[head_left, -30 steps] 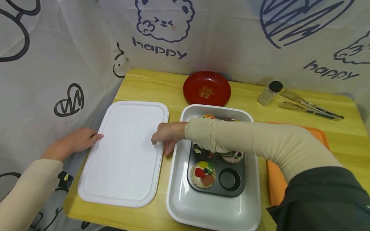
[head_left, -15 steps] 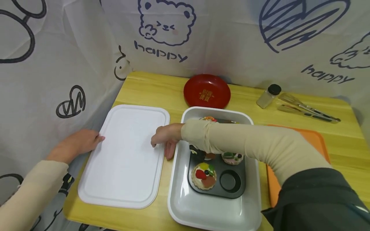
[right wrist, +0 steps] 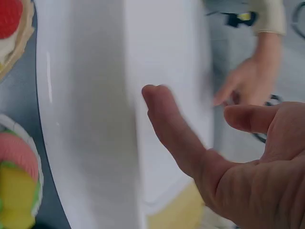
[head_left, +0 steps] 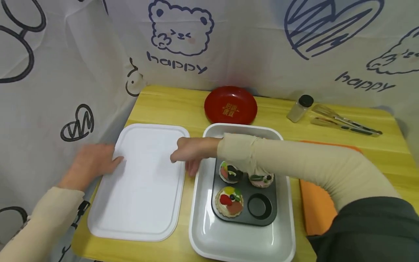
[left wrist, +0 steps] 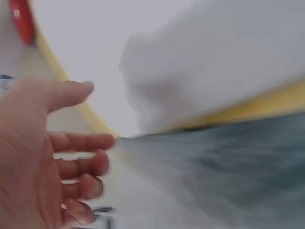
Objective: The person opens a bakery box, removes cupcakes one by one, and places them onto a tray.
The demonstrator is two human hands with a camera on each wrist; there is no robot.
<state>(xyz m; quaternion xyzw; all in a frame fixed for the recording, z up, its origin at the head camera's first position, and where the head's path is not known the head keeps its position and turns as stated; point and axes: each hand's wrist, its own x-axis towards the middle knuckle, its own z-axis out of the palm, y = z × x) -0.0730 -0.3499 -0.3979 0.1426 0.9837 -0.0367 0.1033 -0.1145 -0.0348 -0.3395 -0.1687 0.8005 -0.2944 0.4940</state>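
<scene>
A flat white rectangular lid lies on the left of the table. My left hand is at its left edge, thumb spread toward the lid; the left wrist view shows loose, parted fingers with nothing between them. Over the lid's right edge hovers my right hand, its index finger extended and the thumb apart, holding nothing. Beside the lid stands a white tray with a dark muffin pan in it. Fruit-topped tarts sit in several cups; my right sleeve hides the pan's far part.
At the back are a red plate, a jar with a black cap and tongs. An orange board lies right of the tray, partly under my right arm. A printed cloth hangs behind the table.
My left hand has shifted right and its thumb has spread away from the lid's edge. The right hand stays nearly in place while its sleeve uncovers more of a tart. The view has shifted slightly.
</scene>
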